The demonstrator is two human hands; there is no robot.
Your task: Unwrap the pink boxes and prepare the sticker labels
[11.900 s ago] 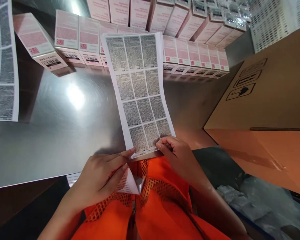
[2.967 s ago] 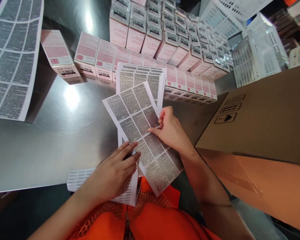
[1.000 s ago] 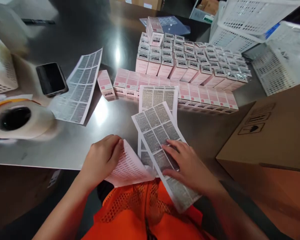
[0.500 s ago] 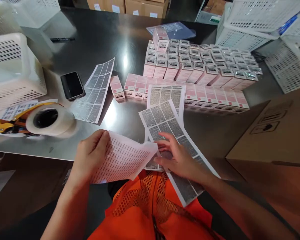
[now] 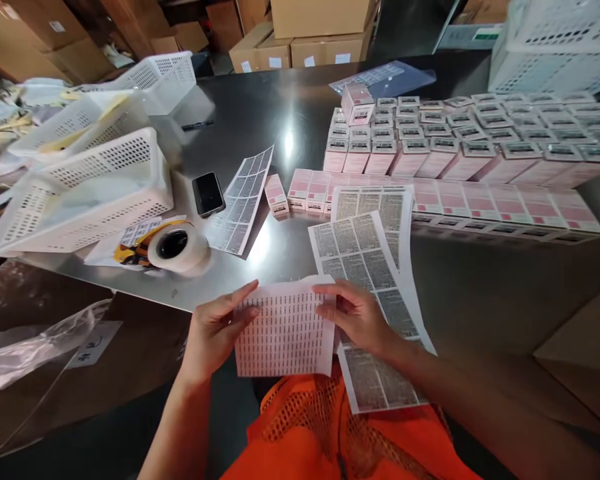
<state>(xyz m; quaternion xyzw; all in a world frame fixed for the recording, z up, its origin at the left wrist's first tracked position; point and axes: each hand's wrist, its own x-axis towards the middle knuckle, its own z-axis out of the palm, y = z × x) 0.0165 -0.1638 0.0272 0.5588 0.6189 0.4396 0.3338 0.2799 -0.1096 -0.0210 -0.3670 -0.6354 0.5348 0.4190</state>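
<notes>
Between both hands is a white sheet of small printed labels [image 5: 285,333], held up at the table's front edge. My left hand [image 5: 215,330] pinches its upper left edge between thumb and fingers. At the upper right corner, my right hand [image 5: 357,313] has closed on the sheet as well. Under and beside the right hand lie larger sheets of dark-printed labels [image 5: 360,250], overlapping and hanging over the table edge. Another dark-printed label sheet [image 5: 243,200] lies farther left, one edge curling up. Behind them stand rows of small pink-and-white boxes [image 5: 410,157], with a single box [image 5: 357,103] on top.
On the left, a roll of clear tape in a yellow dispenser [image 5: 180,248] stands near a phone [image 5: 208,195] and a white perforated basket [image 5: 150,180]. A pen [image 5: 197,125] lies behind. More baskets [image 5: 555,67] are stacked at the back right; a carton [image 5: 585,333] stands right.
My right hand has taken hold of the small-label sheet's right corner, and the sheet is now flatter and facing me. The camera view has turned left.
</notes>
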